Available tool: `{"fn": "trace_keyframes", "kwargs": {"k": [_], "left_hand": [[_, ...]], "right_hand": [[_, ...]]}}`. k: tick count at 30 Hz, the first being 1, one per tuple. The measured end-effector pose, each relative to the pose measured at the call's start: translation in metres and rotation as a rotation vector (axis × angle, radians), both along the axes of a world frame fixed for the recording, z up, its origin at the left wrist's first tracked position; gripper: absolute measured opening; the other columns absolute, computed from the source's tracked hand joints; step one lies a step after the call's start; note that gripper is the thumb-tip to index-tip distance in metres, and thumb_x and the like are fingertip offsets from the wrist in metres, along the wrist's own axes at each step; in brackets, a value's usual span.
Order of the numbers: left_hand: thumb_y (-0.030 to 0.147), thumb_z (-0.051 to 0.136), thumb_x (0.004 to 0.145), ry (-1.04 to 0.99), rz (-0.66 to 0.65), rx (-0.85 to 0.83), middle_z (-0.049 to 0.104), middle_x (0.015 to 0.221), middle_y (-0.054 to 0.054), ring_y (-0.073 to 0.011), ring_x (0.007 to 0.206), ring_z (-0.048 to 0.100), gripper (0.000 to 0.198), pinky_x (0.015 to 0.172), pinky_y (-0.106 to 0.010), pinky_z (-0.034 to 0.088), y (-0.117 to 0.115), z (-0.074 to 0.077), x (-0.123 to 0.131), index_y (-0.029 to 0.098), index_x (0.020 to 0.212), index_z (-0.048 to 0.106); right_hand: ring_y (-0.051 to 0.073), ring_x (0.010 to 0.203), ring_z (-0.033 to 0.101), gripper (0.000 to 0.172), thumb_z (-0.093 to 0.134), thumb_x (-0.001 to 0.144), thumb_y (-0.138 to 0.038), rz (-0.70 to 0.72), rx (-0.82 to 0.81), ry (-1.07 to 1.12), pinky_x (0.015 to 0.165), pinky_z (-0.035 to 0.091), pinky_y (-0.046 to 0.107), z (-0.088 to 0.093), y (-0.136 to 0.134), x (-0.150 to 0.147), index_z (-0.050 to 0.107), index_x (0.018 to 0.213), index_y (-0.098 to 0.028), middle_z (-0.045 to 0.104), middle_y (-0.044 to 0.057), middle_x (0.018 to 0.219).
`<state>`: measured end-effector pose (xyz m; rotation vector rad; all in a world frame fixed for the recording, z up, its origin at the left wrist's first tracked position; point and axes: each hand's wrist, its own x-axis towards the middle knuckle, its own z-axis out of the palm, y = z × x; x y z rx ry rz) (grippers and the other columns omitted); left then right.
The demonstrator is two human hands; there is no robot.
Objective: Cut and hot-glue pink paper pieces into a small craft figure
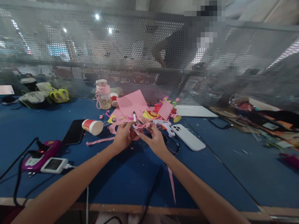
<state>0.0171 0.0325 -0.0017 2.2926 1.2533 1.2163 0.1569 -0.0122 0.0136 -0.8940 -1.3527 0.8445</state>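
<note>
My left hand (123, 136) and my right hand (154, 138) meet over the middle of the blue table, fingers closed in pinches around a small pink curled paper piece (144, 125). Its exact shape is partly hidden by my fingers. Just beyond them a black-and-white marker (134, 116) points up from the pile. Pink paper sheets (132, 102) lie behind my hands with yellow scraps. A white and orange glue gun (167, 125) rests to the right of my right hand. Beside my left wrist is a pink paper strip (100, 141).
Left of me are a red-and-white paper cup (94, 127) on its side, a black phone (73, 132) and a purple power strip (44, 152). A white phone (188, 137) lies right. Behind stand a pink-lidded bottle (103, 95) and a perforated metal screen (130, 56).
</note>
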Motion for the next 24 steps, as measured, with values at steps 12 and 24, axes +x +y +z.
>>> {"fn": "trace_keyframes", "kwargs": {"k": [12,24], "left_hand": [[0.024,0.078,0.045,-0.311,-0.001,-0.199,0.053,0.113,-0.013,-0.0249,0.099,0.052,0.082,0.079,-0.037,0.042,-0.008,0.004,0.007,0.016,0.117,0.039],[0.004,0.076,0.042,-0.858,-0.318,-0.971,0.067,0.063,0.001,-0.0125,0.058,0.062,0.067,0.06,-0.024,0.046,-0.013,0.014,0.013,0.011,0.104,0.051]], "right_hand": [[0.019,0.076,0.064,0.019,0.069,0.061,-0.032,-0.174,-0.114,0.331,0.081,0.047,0.036,-0.001,0.013,0.013,0.067,0.071,-0.016,0.069,0.003,0.077],[0.019,0.069,0.065,0.014,0.071,0.061,-0.029,-0.221,-0.002,0.261,0.075,0.05,0.034,-0.003,0.015,0.023,0.062,0.061,-0.018,0.068,0.001,0.067]]}}
